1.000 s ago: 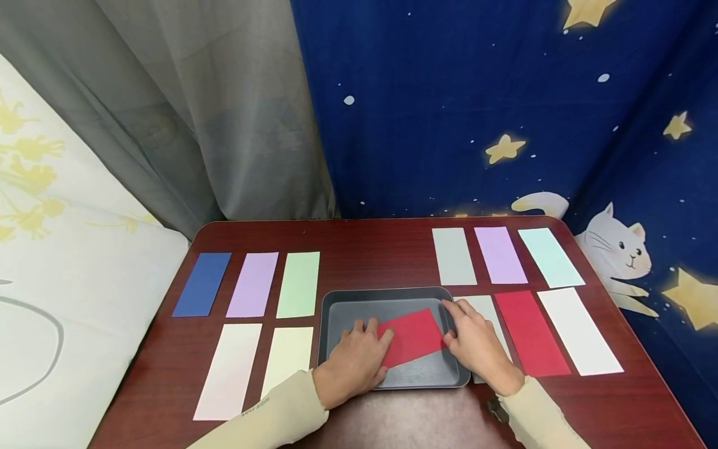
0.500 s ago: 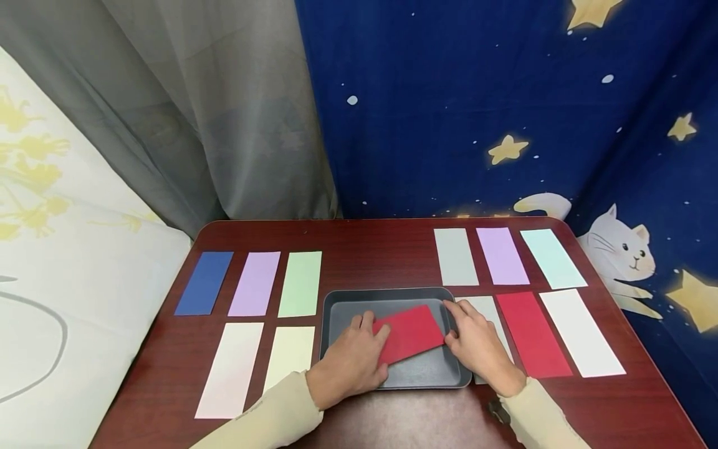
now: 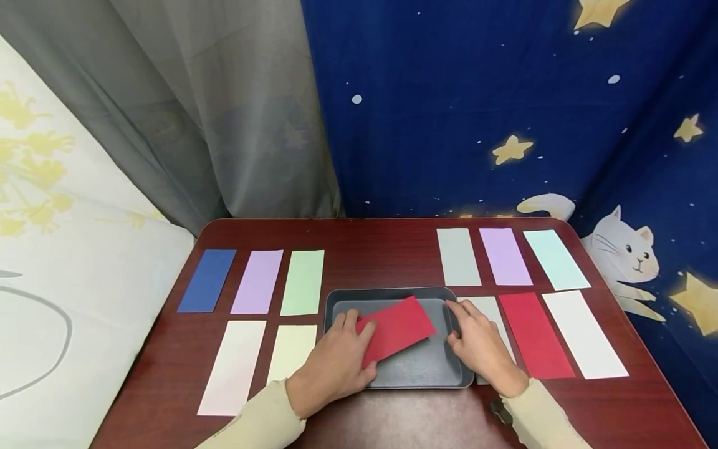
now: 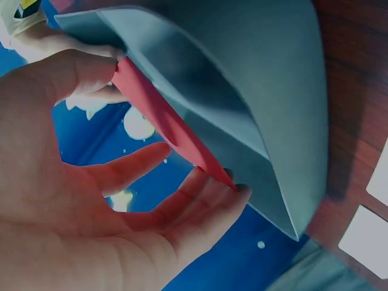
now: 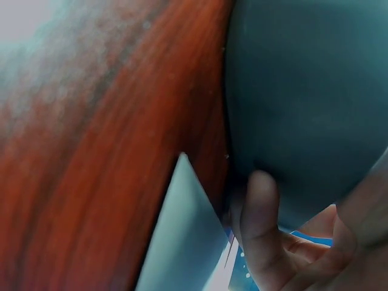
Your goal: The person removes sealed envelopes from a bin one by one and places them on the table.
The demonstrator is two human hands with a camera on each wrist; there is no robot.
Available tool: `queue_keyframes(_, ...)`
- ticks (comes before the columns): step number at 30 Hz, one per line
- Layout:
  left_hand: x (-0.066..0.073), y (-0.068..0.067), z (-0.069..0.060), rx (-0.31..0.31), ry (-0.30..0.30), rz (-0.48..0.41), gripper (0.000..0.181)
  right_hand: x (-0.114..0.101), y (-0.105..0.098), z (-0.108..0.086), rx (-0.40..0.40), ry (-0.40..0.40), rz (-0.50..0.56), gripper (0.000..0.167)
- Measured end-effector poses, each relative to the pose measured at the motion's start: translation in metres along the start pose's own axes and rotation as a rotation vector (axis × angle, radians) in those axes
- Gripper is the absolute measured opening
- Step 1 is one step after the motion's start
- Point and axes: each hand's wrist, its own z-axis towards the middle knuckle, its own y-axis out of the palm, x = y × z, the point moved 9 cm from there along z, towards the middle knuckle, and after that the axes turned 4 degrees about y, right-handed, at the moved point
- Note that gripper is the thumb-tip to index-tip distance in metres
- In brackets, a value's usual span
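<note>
A grey metal baking tray (image 3: 387,292) sits at the middle of the table. My left hand (image 3: 331,365) holds a red paper card (image 3: 397,330) by its left end, thumb and fingers at opposite edges. Tilted across the tray, the card has its right end raised above the tray's floor. Seen from the left wrist, the red card (image 4: 170,124) spans from thumb to fingertips and bows slightly. My right hand (image 3: 481,343) grips the tray's right rim. In the right wrist view, a finger (image 5: 260,212) lies against the tray's outer wall (image 5: 303,103); the palm is partly out of frame.
Left of the tray lie blue (image 3: 206,280), lilac (image 3: 257,282), green (image 3: 302,282), pale pink (image 3: 232,368) and cream (image 3: 291,352) cards. Several more lie right, including another red card (image 3: 535,335); a pale grey card (image 3: 490,312) is partly covered by my right hand.
My left hand has drawn the red card leftward, away from the tray's right side, and its right end has lifted. The right hand keeps its place on the rim.
</note>
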Motion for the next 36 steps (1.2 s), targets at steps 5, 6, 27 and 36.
queue_keyframes(5,-0.009,-0.009,-0.011,0.059,-0.016,-0.007,0.060,0.001,0.000,-0.001,0.003,0.002,-0.001,0.059)
queue_keyframes(6,-0.011,-0.010,-0.013,0.072,-0.019,-0.007,0.060,0.001,0.000,-0.001,0.004,0.002,-0.002,0.059)
queue_keyframes(27,-0.090,-0.018,-0.096,0.146,-0.380,-0.171,0.067,0.001,0.001,0.000,0.008,-0.005,0.003,0.058)
queue_keyframes(36,-0.119,-0.017,-0.134,0.234,-0.456,-0.137,0.066,0.001,0.002,0.000,0.004,-0.001,-0.002,0.059)
